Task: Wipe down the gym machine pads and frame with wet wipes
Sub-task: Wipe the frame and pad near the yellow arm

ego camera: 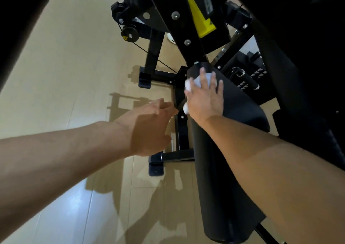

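A long black cylindrical pad (220, 169) of the gym machine runs from the centre down to the bottom right. My right hand (204, 98) lies flat on its upper part, fingers spread, pressing a crumpled white wet wipe (190, 84) against the pad. My left hand (149, 126) hovers just left of the pad above the floor, fingers loosely curled, holding nothing. The black steel frame (179, 129) with its feet stands on the floor beneath both hands.
Pulleys and a cable (129, 31) sit at upper left of the frame. A yellow plate (200, 17) is fixed to the upright. A black handle grip (248, 80) and further black pads are at the right. Pale wooden floor (74, 75) spreads to the left.
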The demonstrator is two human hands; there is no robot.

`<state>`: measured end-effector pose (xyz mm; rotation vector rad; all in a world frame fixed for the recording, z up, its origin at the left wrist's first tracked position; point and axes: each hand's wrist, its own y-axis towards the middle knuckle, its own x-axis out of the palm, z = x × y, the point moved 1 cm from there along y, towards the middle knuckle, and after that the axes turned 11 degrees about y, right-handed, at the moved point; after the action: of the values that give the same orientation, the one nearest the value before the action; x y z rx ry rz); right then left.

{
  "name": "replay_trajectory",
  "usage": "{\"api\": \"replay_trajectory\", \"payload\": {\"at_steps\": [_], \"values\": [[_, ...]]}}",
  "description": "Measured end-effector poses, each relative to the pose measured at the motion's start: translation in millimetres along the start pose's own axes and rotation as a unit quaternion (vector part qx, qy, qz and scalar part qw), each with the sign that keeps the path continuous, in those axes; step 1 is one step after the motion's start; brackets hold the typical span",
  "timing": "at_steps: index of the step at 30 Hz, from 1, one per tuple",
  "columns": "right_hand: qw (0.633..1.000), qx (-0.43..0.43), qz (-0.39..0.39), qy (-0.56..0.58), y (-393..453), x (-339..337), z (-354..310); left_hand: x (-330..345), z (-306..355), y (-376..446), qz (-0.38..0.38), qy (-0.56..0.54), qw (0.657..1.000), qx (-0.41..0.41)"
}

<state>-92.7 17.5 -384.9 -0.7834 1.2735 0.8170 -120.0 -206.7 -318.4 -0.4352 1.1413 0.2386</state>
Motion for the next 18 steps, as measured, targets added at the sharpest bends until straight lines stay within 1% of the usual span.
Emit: {"api": "replay_trajectory", "payload": {"at_steps": [3,5,6,7,9,10,11,13,15,18], "values": [[0.996,0.076,-0.007,0.05,9.0,-0.6,3.2,0.7,3.6,-0.1,0.006,-0.009,1.0,-0.002],[0.983,0.132,-0.014,0.128,23.0,-5.3,0.6,1.6,5.9,-0.3,0.012,-0.011,1.0,-0.001],[0.972,0.163,-0.002,0.168,28.1,-7.5,0.2,2.0,7.4,-0.3,0.015,-0.013,1.0,-0.001],[0.968,0.177,0.023,0.178,29.9,-9.1,-0.2,2.0,8.7,-0.4,0.016,-0.015,1.0,-0.001],[0.976,0.16,0.101,0.105,22.7,-11.6,-2.6,1.3,10.1,-0.7,0.013,-0.015,1.0,-0.001],[0.979,0.141,0.127,0.072,16.9,-12.5,-4.4,0.7,10.2,-1.4,0.012,-0.013,1.0,0.001],[0.981,0.123,0.136,0.057,11.0,-12.7,-5.8,0.2,10.4,-1.9,0.011,-0.012,1.0,0.001],[0.986,0.098,0.111,0.07,3.6,-10.9,-6.7,0.0,11.5,-2.2,0.007,-0.013,1.0,0.0],[0.992,0.085,0.054,0.082,4.2,-6.0,-3.1,0.3,12.9,-1.4,-0.002,-0.015,1.0,0.002],[0.996,0.061,-0.006,0.058,17.3,-1.9,0.9,0.7,12.8,-0.5,-0.008,-0.021,1.0,0.003]]}}
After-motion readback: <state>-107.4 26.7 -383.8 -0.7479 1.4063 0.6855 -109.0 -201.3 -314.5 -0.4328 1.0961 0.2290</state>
